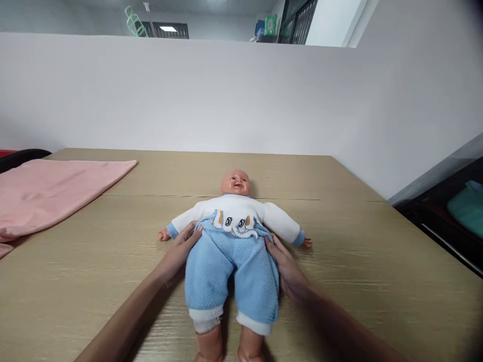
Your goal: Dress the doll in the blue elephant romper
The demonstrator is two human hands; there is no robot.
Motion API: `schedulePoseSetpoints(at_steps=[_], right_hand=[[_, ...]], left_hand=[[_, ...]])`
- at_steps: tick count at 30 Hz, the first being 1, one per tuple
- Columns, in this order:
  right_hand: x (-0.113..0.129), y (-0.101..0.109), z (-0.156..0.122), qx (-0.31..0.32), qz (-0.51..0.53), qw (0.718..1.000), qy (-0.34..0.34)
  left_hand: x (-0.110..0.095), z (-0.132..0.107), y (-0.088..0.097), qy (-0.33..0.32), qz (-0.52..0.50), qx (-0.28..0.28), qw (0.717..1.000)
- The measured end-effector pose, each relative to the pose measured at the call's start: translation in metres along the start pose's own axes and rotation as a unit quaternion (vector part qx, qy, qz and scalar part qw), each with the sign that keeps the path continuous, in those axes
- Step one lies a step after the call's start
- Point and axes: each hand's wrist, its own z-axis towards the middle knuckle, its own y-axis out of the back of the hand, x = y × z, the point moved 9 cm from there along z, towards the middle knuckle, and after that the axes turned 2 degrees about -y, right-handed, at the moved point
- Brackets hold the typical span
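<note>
My left hand and right hand rest flat-fingered against the blue trousers of one doll on the desk, one pink cloth well apart.

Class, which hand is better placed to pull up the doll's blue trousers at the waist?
Probably the left hand: its fingertips touch the waistband of the blue trousers beside the elephant patch, while the right hand lies flat lower along the hip.
</note>
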Motion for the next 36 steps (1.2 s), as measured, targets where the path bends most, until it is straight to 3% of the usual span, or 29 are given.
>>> schedulePoseSetpoints(at_steps=[2, 7, 12, 16, 21, 28, 33, 36], right_hand=[[0.001, -0.003, 0.006, 0.025, 0.020, 0.999, -0.025], [0.027, 0.009, 0.019, 0.048, -0.062, 0.997, 0.018], [0.062, 0.003, 0.018, 0.082, -0.141, 0.985, 0.064], [0.087, -0.008, 0.025, 0.058, -0.185, 0.971, 0.141], [0.061, -0.002, 0.055, 0.000, -0.225, 0.972, 0.066], [0.030, 0.018, 0.055, 0.005, -0.253, 0.967, 0.021], [0.021, 0.033, 0.040, -0.003, -0.202, 0.979, -0.006], [0.013, 0.034, 0.036, -0.014, -0.138, 0.990, -0.021]], left_hand=[[-0.008, 0.008, 0.001, -0.035, 0.051, 0.010, 0.998], [-0.015, 0.025, 0.014, -0.049, 0.088, 0.019, 0.995], [-0.036, 0.019, -0.002, -0.061, 0.142, 0.119, 0.981], [-0.057, 0.020, -0.009, -0.108, 0.156, 0.112, 0.975], [-0.043, 0.039, -0.003, -0.076, 0.140, 0.063, 0.985], [-0.022, 0.043, -0.003, -0.096, 0.257, 0.116, 0.955], [-0.015, 0.041, 0.012, -0.088, 0.181, 0.074, 0.977], [-0.008, 0.042, 0.011, -0.078, 0.091, 0.066, 0.991]])
